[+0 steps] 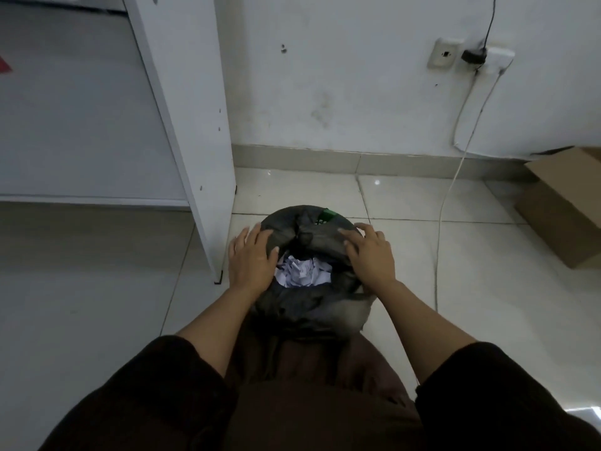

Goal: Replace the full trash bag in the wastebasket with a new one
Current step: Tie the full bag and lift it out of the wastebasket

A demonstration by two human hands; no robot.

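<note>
The wastebasket (325, 218) stands on the tiled floor (455, 271), directly in front of the person, beside the foot of a white furniture panel (195, 125). Only a small green part of its rim shows at the far side, because the dark trash bag (312, 304) covers it and hangs over the near edge. Inside the open mouth of the bag lies crumpled white paper (302, 271). Both forearms reach forward and down from dark sleeves, and each hand lies palm down on the bag at one side of the opening. The left hand (252, 258) rests on the left rim with its fingers straight and close together, pointing away from the person; its grip is open and holds nothing. The right hand (369, 252) rests on the right rim with its fingers spread and slightly bent over the folded plastic, pressing on it and not closed around it. A cardboard box (562, 206) lies on the floor to the right, near the wall, and a white cable (455, 177) hangs down from a wall socket (444, 53).
</note>
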